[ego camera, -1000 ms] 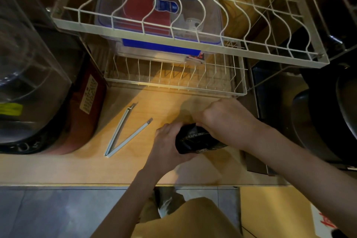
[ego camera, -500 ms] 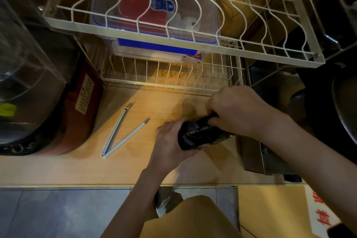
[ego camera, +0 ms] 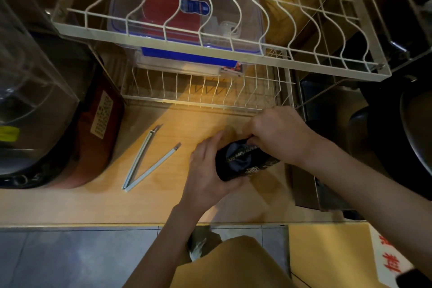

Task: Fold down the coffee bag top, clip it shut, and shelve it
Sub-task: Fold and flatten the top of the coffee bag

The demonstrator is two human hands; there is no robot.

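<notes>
A black coffee bag (ego camera: 243,161) with pale lettering stands on the wooden counter (ego camera: 163,203), seen from above. My left hand (ego camera: 210,168) wraps around its left side and holds it. My right hand (ego camera: 278,133) grips the bag's top edge at the far right, fingers curled over the folded part. A long pale sealing clip (ego camera: 147,159) lies open in a V on the counter, to the left of my left hand and apart from it.
A white wire rack shelf (ego camera: 222,49) hangs above the counter, with a lower wire basket (ego camera: 205,93) behind the bag. Clear plastic boxes (ego camera: 187,14) with red and blue contents sit in the rack. A red and black appliance (ego camera: 77,138) stands left; dark pans (ego camera: 397,135) right.
My right hand has shifted on the bag's top, working the fold, and the bag has turned slightly under it. My left hand keeps its hold. The clip has not moved.
</notes>
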